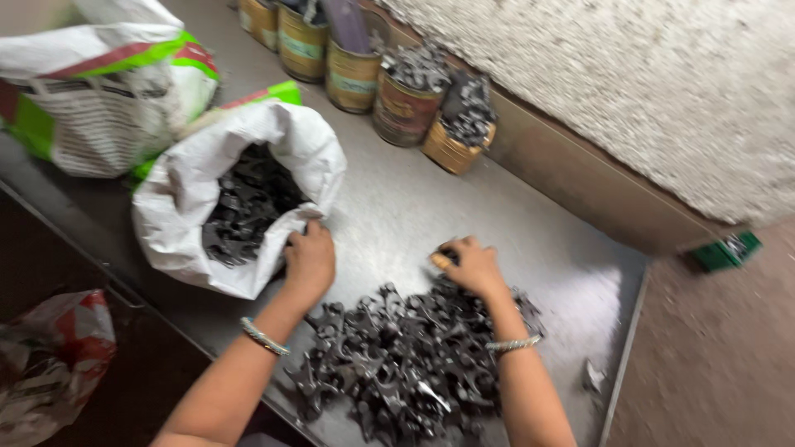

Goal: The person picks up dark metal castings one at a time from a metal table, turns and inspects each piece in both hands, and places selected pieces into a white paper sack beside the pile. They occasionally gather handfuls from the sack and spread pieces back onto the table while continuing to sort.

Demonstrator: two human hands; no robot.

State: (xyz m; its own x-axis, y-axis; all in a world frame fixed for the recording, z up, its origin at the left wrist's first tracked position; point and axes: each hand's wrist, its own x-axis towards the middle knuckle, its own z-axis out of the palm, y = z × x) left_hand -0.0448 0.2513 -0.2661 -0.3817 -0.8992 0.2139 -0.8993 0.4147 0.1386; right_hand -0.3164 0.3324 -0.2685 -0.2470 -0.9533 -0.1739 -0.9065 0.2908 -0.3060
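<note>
A heap of small dark metal parts [406,364] lies on a grey metal table [414,207]. My right hand [470,265] rests palm down on the far edge of the heap, fingers curled over some parts. My left hand [310,258] sits at the mouth of an open white woven sack [195,223] that lies on its side and holds more dark metal parts [244,207]. The left fingers are bent against the sack's rim; whether they grip anything is hidden. Both wrists wear bangles.
Several tins [402,108] filled with metal parts stand along the back wall. A second white sack [99,91] with green and red print stands at the far left. A crumpled bag [50,348] lies below the table's left edge. A green box [725,251] sits at right.
</note>
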